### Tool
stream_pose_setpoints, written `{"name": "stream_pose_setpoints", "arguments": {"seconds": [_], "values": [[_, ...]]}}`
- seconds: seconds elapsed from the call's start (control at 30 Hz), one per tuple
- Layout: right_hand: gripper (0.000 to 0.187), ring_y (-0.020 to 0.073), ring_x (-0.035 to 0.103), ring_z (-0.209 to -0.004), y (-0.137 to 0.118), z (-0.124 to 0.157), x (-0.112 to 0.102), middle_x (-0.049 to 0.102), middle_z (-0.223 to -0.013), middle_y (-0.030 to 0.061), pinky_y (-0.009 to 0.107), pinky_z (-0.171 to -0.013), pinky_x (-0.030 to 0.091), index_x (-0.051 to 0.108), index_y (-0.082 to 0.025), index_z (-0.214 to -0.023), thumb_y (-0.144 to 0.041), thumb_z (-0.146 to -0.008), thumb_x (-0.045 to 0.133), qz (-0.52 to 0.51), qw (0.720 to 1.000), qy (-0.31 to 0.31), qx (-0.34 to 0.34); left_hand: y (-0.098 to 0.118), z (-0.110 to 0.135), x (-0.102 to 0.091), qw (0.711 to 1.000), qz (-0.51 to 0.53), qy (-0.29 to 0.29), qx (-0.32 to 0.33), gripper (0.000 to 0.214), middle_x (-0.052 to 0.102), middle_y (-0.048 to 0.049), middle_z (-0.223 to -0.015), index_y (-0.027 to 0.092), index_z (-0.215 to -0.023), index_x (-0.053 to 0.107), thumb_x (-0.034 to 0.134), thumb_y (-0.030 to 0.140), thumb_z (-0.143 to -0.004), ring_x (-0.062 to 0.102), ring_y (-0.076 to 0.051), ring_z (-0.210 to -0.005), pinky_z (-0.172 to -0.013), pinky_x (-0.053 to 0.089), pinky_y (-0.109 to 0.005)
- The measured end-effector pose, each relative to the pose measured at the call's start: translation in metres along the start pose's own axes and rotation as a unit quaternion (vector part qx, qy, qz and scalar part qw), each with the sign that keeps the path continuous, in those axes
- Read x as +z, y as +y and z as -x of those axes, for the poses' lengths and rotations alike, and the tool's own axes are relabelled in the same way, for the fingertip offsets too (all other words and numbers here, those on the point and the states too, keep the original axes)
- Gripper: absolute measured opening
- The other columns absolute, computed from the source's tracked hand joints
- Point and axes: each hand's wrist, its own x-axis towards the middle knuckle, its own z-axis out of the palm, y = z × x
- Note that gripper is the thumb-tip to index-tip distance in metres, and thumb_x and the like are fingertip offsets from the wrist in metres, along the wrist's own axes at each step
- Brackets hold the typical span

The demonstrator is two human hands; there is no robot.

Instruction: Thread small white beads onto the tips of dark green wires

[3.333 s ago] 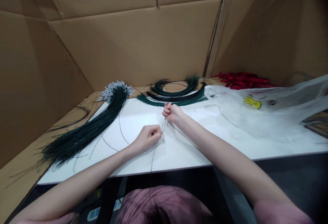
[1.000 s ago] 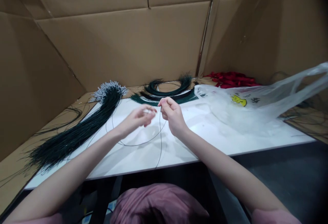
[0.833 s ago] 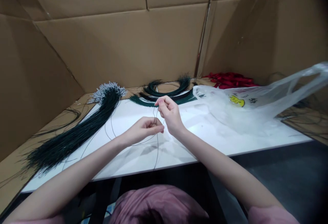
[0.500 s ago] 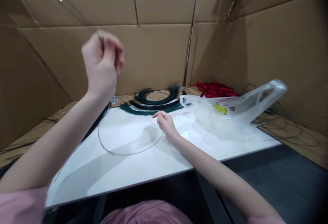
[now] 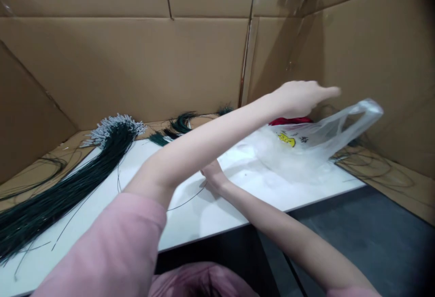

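My left arm stretches across to the right. My left hand hovers above a clear plastic bag and some red pieces, fingers stretched out and slightly blurred, with no wire visible in it. My right hand rests on the white table. It is mostly hidden under my left forearm, and its fingers do not show. A thin dark wire curves over the table just left of that hand.
A long bundle of dark green wires with grey tips lies at the left. Curved green bundles lie at the back. Loose wire loops lie on the cardboard at the right. Cardboard walls enclose the table.
My left hand, raised high at the left and pinching a wire half a second ago, has swung across to the right above the bag. My right hand has stayed on the table.
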Motion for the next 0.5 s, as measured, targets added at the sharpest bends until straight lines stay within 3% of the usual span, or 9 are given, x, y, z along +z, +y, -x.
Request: {"name": "stream_pose_setpoints", "arguments": {"seconds": [0.03,0.07,0.1,0.13,0.2,0.33,0.43,0.5], "values": [[0.034,0.0215,0.063,-0.105,0.0,0.0,0.002,0.061,-0.123,0.0099,0.042,-0.088,0.055,0.059,-0.016,-0.123,-0.034,-0.095,0.058,0.021,1.0,-0.006,0.001,-0.011,0.021,0.0,1.0,0.009,-0.003,-0.003,0.052,0.063,0.0004,-0.117,-0.002,-0.048,0.04,0.008,0.015,-0.084,0.059,-0.022,-0.108,-0.072,0.036,-0.037],[0.034,0.0213,0.063,-0.104,-0.001,0.0,0.003,0.061,-0.122,0.0098,0.042,-0.088,0.055,0.059,-0.015,-0.122,-0.035,-0.095,0.058,0.043,0.999,-0.015,0.001,-0.023,0.044,0.001,1.0,0.027,0.002,0.001,0.04,0.07,-0.0038,-0.112,0.007,-0.064,0.06,0.032,0.016,-0.091,0.066,-0.019,-0.105,-0.072,0.043,-0.032],[0.034,0.0212,0.063,-0.103,-0.002,0.001,0.004,0.062,-0.121,0.0096,0.042,-0.087,0.055,0.059,-0.015,-0.122,-0.035,-0.095,0.058,0.064,0.998,-0.024,0.002,-0.037,0.067,0.002,0.999,0.048,0.005,-0.003,0.025,0.072,-0.006,-0.107,0.012,-0.085,0.068,0.044,0.015,-0.091,0.067,-0.019,-0.101,-0.074,0.045,-0.031],[0.034,0.0211,0.063,-0.103,-0.002,0.001,0.004,0.062,-0.12,0.0096,0.042,-0.087,0.055,0.059,-0.015,-0.121,-0.036,-0.095,0.058,0.081,0.996,-0.032,0.002,-0.051,0.091,0.005,0.997,0.069,-0.007,-0.014,0.024,0.073,-0.0055,-0.104,0.016,-0.1,0.069,0.047,0.015,-0.09,0.067,-0.018,-0.098,-0.075,0.046,-0.03],[0.033,0.0206,0.064,-0.101,-0.002,0.002,0.005,0.062,-0.119,0.0094,0.041,-0.086,0.055,0.059,-0.015,-0.121,-0.036,-0.095,0.058,0.11,0.993,-0.047,0.002,-0.082,0.138,0.015,0.993,0.094,-0.032,-0.064,0.026,0.074,-0.0027,-0.099,0.022,-0.107,0.069,0.049,0.019,-0.09,0.067,-0.017,-0.091,-0.075,0.045,-0.027],[0.032,0.0197,0.064,-0.099,0.002,0.003,0.004,0.063,-0.116,0.009,0.04,-0.084,0.056,0.06,-0.015,-0.119,-0.037,-0.095,0.057,0.146,0.987,-0.074,-0.004,-0.137,0.226,0.05,0.979,0.087,-0.039,-0.178,0.029,0.071,-0.0064,-0.108,0.018,-0.118,0.063,0.048,0.025,-0.094,0.066,-0.017,-0.091,-0.08,0.048,-0.028],[0.032,0.0187,0.065,-0.096,0.007,0.004,0.005,0.064,-0.113,0.0084,0.039,-0.082,0.056,0.061,-0.014,-0.117,-0.037,-0.096,0.057,0.159,0.983,-0.094,-0.017,-0.161,0.282,0.079,0.966,0.088,-0.078,-0.229,0.024,0.07,-0.0057,-0.094,0.013,-0.109,0.064,0.053,0.03,-0.095,0.065,-0.015,-0.082,-0.079,0.053,-0.031],[0.03,0.0171,0.065,-0.091,0.01,0.005,0.006,0.065,-0.107,0.0074,0.036,-0.079,0.056,0.062,-0.013,-0.113,-0.038,-0.096,0.056,0.166,0.98,-0.107,-0.029,-0.169,0.308,0.096,0.961,0.089,-0.105,-0.241,0.028,0.066,-0.0065,-0.101,0.012,-0.108,0.062,0.057,0.036,-0.095,0.065,-0.016,-0.089,-0.082,0.056,-0.036]]}}
